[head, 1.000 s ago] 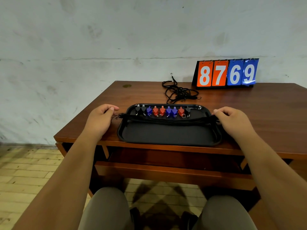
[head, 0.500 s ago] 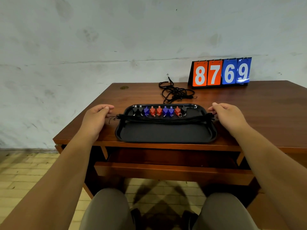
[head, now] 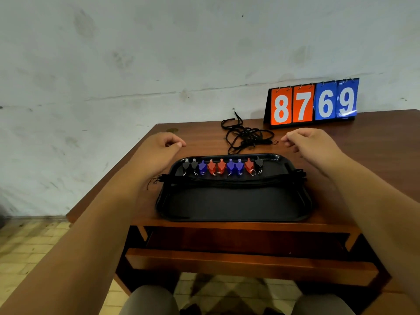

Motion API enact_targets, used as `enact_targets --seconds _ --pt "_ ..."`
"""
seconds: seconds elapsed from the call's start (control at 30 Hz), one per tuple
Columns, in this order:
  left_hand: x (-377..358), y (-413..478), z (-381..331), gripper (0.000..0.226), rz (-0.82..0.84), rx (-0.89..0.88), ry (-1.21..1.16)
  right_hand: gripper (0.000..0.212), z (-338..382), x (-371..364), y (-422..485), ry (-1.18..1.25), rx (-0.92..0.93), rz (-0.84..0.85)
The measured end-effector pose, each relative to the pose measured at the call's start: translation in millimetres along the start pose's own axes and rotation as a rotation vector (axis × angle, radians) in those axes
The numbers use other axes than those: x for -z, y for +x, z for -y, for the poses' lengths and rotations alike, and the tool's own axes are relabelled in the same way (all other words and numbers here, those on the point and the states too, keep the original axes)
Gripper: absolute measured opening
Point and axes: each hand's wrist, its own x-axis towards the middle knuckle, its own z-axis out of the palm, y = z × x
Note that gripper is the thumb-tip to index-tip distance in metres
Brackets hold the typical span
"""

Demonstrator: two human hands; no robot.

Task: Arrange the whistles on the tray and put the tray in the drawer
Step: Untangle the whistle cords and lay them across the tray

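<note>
While both hands hover over the counter (head: 375,155) past the far edge of the tray (head: 227,208), we note neither grip has anything in it. The left hand (head: 162,144) has loosely curled fingers with thumb close to forefinger. The right hand (head: 311,142) is the same, and we see nothing grasped.

The whistles (head: 223,167) stand in one row along the tray's far side, black, blue and red, nine by our count. A lanyard bundle (head: 231,181) is stretched across the tray just in front of them, its ends hanging over both short rims. The tray sits at the counter's near edge, directly above the drawer (head: 250,262), which is pulled out.

Key relation: the tray's long axis runs left to right, and it lies nearer the person than both hands. Each hand is beyond one far corner, the left one off the left end and the right one off the right end.

Loose cords (head: 247,135) are piled on the counter between the hands, behind the tray. Their clasp end is just beside the right fingertips, so the right hand is nearer. We cannot tell if it touches. A scoreboard (head: 313,103) reading 8769 stands at the back.

We judge the arranging nearly done. Either the right hand takes the cords, or both hands come back to the tray's short ends to lift it down.
</note>
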Motion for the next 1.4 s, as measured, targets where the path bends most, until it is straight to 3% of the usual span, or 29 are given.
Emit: enact_targets --seconds 0.2,0.4,0.53,0.7,0.9,1.03,1.23,1.4 --pt "-26.9 41.2 -28.5 0.022 0.117 -0.064 0.075 0.028 -15.6 0.6 31.6 0.061 -0.044 0.020" --pt "-71.5 80.7 -54.1 0.023 0.283 -0.175 0.270 0.031 -50.4 -5.3 49.5 0.143 -0.118 -0.070" --pt "-100.5 109.7 -63.8 0.015 0.334 -0.177 0.270 0.032 -52.4 -7.1 54.7 0.050 -0.105 -0.006" --pt "-135.3 138.3 -61.8 0.031 0.426 -0.164 0.425 0.034 -57.0 -4.9 57.2 0.057 -0.080 0.001" --pt "-153.4 152.9 -51.3 0.015 0.375 -0.159 0.527 0.033 -60.5 -5.7 61.2 0.056 -0.077 0.014" --pt "-146.2 152.4 -60.7 0.013 0.231 -0.187 0.334 0.030 -58.8 -4.0 61.2 0.078 -0.061 0.011" --pt "-129.5 135.7 -112.4 0.013 0.185 -0.223 -0.078 0.015 -54.6 -3.2 54.9 0.135 0.064 -0.018" --pt "-130.5 119.4 -149.5 0.013 0.274 -0.288 -0.172 0.049 -47.0 1.1 49.5 0.174 0.128 0.043"
